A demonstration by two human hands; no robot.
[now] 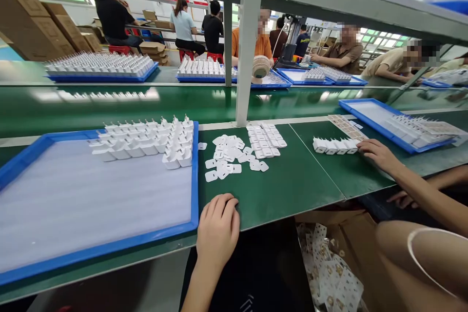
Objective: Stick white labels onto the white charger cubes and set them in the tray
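Observation:
My left hand (218, 226) rests palm down on the front edge of the green worktop, beside the right corner of a blue-rimmed tray (195, 175). Its fingers are loosely bent, and nothing shows in them. Just beyond it lies a loose pile of flat white plastic covers (228, 151), with rows of white plastic pieces (266, 140) to their right. White plug adapter housings (146, 139) with pins pointing up stand in rows at the tray's far right. My right hand is out of view.
At right, a co-worker's hand (380, 156) touches a short row of white plug housings (334, 146). Another blue tray (380, 124) lies beyond it. A shelf post (246, 58) rises behind the covers. Below the worktop, a cardboard box (360, 243) holds printed scraps.

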